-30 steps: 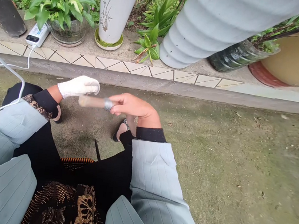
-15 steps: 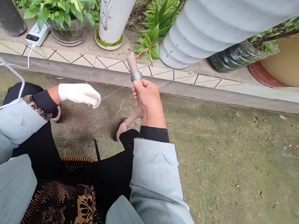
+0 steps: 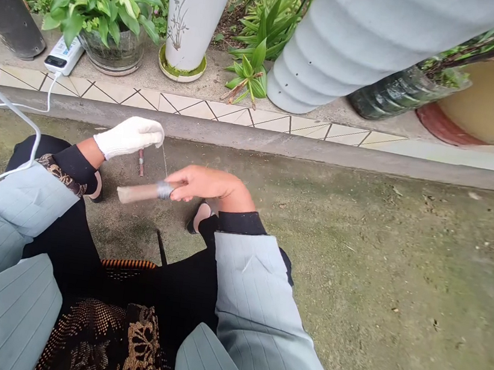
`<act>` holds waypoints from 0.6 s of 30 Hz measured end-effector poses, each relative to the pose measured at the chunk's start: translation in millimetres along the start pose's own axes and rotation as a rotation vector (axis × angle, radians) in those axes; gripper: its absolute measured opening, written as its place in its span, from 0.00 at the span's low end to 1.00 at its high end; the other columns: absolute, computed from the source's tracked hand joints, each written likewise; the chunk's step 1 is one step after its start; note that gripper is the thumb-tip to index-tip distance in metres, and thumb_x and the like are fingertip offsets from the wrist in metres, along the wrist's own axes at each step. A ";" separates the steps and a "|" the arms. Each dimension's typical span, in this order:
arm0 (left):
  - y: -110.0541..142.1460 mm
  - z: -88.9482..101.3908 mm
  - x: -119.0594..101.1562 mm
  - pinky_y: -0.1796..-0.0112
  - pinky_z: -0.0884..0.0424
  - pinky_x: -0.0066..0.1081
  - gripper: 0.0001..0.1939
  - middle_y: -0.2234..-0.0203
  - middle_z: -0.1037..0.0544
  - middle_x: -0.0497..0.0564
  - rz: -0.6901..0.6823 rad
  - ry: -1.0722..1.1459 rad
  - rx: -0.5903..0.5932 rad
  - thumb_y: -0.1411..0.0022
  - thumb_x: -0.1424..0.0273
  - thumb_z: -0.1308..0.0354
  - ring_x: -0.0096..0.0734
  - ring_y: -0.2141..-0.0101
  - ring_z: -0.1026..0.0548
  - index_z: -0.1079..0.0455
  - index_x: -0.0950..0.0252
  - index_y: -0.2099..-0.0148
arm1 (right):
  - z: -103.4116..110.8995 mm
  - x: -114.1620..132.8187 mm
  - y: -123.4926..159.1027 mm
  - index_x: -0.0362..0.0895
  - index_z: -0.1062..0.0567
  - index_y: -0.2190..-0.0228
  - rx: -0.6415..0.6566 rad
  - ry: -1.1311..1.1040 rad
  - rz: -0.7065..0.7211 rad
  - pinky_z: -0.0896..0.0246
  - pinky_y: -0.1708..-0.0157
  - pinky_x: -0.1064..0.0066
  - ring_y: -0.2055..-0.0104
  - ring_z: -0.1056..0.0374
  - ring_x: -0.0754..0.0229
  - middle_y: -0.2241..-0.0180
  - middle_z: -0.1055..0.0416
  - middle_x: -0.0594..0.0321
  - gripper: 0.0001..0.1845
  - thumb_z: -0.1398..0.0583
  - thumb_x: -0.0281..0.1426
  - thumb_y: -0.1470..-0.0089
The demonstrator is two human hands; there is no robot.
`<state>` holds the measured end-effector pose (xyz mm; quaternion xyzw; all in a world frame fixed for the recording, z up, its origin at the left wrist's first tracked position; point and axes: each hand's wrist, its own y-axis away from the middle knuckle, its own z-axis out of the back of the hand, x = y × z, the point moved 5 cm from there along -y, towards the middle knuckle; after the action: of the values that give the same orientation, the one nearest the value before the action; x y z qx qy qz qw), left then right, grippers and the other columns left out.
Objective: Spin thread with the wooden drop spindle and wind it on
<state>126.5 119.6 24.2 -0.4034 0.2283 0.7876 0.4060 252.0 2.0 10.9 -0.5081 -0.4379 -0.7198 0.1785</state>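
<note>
A pale tan tube [image 3: 139, 193], smooth and slightly tapered, lies roughly level in the air just above the ground in front of the person, its free end pointing left. A band of silver wire [image 3: 164, 190] is wound tightly around it near the end that sits in the right hand [image 3: 210, 185]. A fine thread [image 3: 164, 162] rises from about that band toward the left hand [image 3: 129, 137] (it is so thin that its exact end is hard to see).

The bare right hand reaches in from the near right, palm down, with its fingers [image 3: 180, 179] closed narrow around the tube just beside the wire. The left hand, in a white knit glove, stretches forward at the far left of the tube and well above it. Its fingers [image 3: 156, 132] are bunched together at the thread, though I cannot tell whether they pinch it.

A short brown rod [image 3: 141, 162] with a metal band lies on the concrete ground [image 3: 354, 272] beyond the tube. Both sleeves [image 3: 249, 288] are pale grey-blue with black cuffs. At the far left, a white power bank [image 3: 63, 56] sits on the tiled ledge [image 3: 202, 108] with a white cable [image 3: 6, 111] trailing from it; no writing on it can be read. Potted plants stand along the ledge.
</note>
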 end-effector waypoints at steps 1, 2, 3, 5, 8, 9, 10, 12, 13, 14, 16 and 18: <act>-0.9 -1.0 2.2 0.73 0.38 0.24 0.12 0.78 0.29 0.49 0.009 0.005 -0.010 0.40 0.67 0.50 0.24 0.76 0.34 0.29 0.70 0.69 | 11.3 5.1 7.4 0.41 0.26 0.67 -0.158 -0.069 0.086 0.42 0.74 0.75 0.75 0.39 0.68 0.76 0.33 0.67 0.14 0.36 0.37 0.54; -1.1 -3.5 3.1 0.74 0.38 0.24 0.13 0.78 0.29 0.49 0.017 0.009 0.008 0.40 0.66 0.50 0.24 0.77 0.35 0.29 0.70 0.69 | 25.8 6.5 17.0 0.41 0.27 0.68 -0.365 -0.135 0.146 0.42 0.74 0.76 0.76 0.39 0.68 0.76 0.33 0.67 0.15 0.36 0.39 0.53; -0.5 -7.9 2.3 0.74 0.39 0.23 0.13 0.77 0.29 0.49 0.018 0.014 0.058 0.39 0.66 0.50 0.24 0.77 0.35 0.29 0.69 0.69 | 41.0 4.9 28.4 0.41 0.28 0.69 -0.586 -0.192 0.199 0.42 0.75 0.76 0.76 0.40 0.69 0.76 0.33 0.67 0.16 0.37 0.42 0.52; 3.3 -19.8 -3.2 0.74 0.39 0.23 0.14 0.77 0.29 0.48 0.000 0.021 0.223 0.39 0.64 0.49 0.23 0.77 0.35 0.28 0.69 0.68 | 64.5 -6.8 48.4 0.42 0.30 0.69 -0.943 -0.246 0.216 0.43 0.77 0.77 0.77 0.41 0.69 0.77 0.34 0.66 0.18 0.40 0.45 0.48; 11.8 -34.6 -15.6 0.72 0.38 0.22 0.13 0.76 0.27 0.48 -0.061 0.036 0.457 0.39 0.64 0.49 0.23 0.76 0.33 0.27 0.67 0.67 | 79.5 -30.7 55.8 0.42 0.30 0.68 -1.163 -0.156 -0.006 0.44 0.77 0.76 0.78 0.41 0.67 0.77 0.34 0.65 0.16 0.43 0.44 0.45; 13.7 -36.7 -18.9 0.71 0.37 0.22 0.13 0.76 0.27 0.48 -0.078 0.038 0.498 0.39 0.65 0.49 0.23 0.75 0.32 0.27 0.67 0.67 | 79.8 -36.7 52.5 0.42 0.29 0.69 -1.153 -0.072 -0.124 0.44 0.77 0.75 0.78 0.40 0.67 0.78 0.34 0.64 0.15 0.42 0.42 0.45; 14.9 -37.4 -21.4 0.70 0.37 0.22 0.13 0.75 0.26 0.48 -0.091 0.038 0.520 0.39 0.65 0.49 0.24 0.75 0.32 0.27 0.66 0.67 | 77.9 -40.7 47.0 0.42 0.29 0.69 -1.107 0.035 -0.244 0.45 0.76 0.74 0.77 0.40 0.66 0.78 0.33 0.64 0.13 0.41 0.41 0.46; 14.5 -34.8 -23.8 0.68 0.36 0.23 0.13 0.73 0.25 0.49 -0.104 0.047 0.498 0.39 0.65 0.49 0.24 0.73 0.31 0.27 0.67 0.66 | 68.3 -43.2 31.5 0.42 0.28 0.71 -0.917 0.269 -0.429 0.46 0.75 0.73 0.75 0.38 0.64 0.77 0.32 0.62 0.10 0.39 0.37 0.48; 13.1 -32.0 -23.5 0.68 0.35 0.24 0.13 0.73 0.25 0.49 -0.102 0.055 0.458 0.39 0.65 0.49 0.25 0.72 0.30 0.27 0.67 0.66 | 60.2 -42.8 22.1 0.42 0.27 0.72 -0.771 0.356 -0.476 0.46 0.74 0.72 0.75 0.38 0.64 0.77 0.31 0.62 0.09 0.39 0.36 0.49; 11.2 -28.4 -22.3 0.67 0.35 0.24 0.13 0.72 0.25 0.50 -0.095 0.063 0.402 0.39 0.65 0.48 0.25 0.72 0.30 0.27 0.68 0.66 | 50.0 -41.7 12.7 0.42 0.27 0.73 -0.602 0.399 -0.483 0.46 0.74 0.72 0.75 0.37 0.64 0.77 0.31 0.62 0.08 0.39 0.35 0.50; 7.2 -21.4 -17.5 0.66 0.34 0.25 0.12 0.72 0.25 0.50 -0.075 0.069 0.284 0.40 0.66 0.48 0.26 0.71 0.30 0.28 0.69 0.67 | 25.6 -36.8 -1.3 0.42 0.27 0.74 -0.248 0.345 -0.407 0.46 0.75 0.73 0.76 0.38 0.66 0.77 0.31 0.64 0.07 0.39 0.34 0.50; 3.5 -15.5 -10.8 0.67 0.34 0.25 0.11 0.73 0.25 0.50 -0.051 0.053 0.180 0.41 0.67 0.48 0.26 0.71 0.30 0.28 0.69 0.67 | 7.9 -26.0 -4.5 0.42 0.27 0.73 -0.031 0.211 -0.258 0.46 0.76 0.75 0.77 0.39 0.68 0.77 0.32 0.66 0.08 0.39 0.34 0.50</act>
<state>134.4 102.0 24.3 -0.3917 0.2987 0.7424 0.4542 264.3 6.1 -13.4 -0.3721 -0.4669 -0.7929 0.1218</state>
